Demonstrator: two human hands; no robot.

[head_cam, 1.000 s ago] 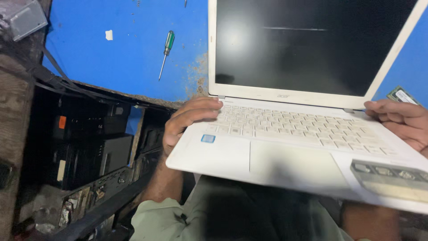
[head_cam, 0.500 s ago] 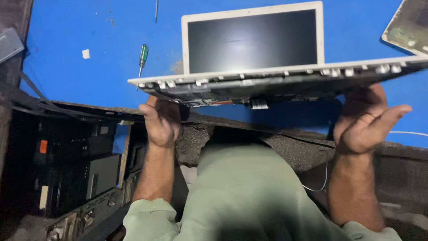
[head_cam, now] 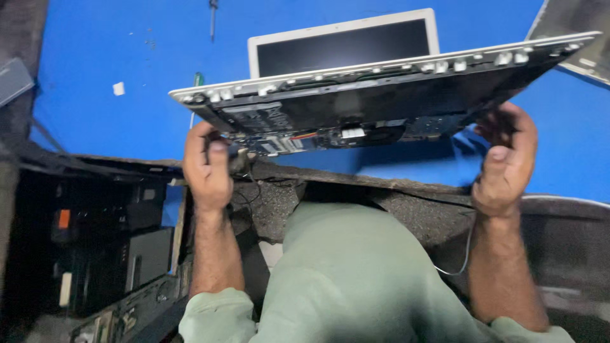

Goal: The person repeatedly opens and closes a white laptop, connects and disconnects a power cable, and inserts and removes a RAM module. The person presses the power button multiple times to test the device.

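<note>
Under raised laptop (head_cam: 381, 95): fingertips of left hand (head_cam: 206, 168), right hand (head_cam: 505, 165) hidden.

- left hand (head_cam: 208, 166) and right hand (head_cam: 506, 162) grip the raised white laptop (head_cam: 356, 95) by its underside corners
- exposed circuit boards (head_cam: 318, 136) beneath
- blue table (head_cam: 95, 121) behind

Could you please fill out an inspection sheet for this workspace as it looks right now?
Surface: blue table top, worn dark front edge.
Job's things: white laptop held up and tilted, open underside showing circuit boards.
Clutter: green-handled screwdriver; small white scrap; second screwdriver farther back.
Hands: left hand grips the laptop's left edge; right hand holds its right edge.
Cables: thin white cable hanging by the right forearm.
Surroundings: dark shelves of equipment at left.
</note>
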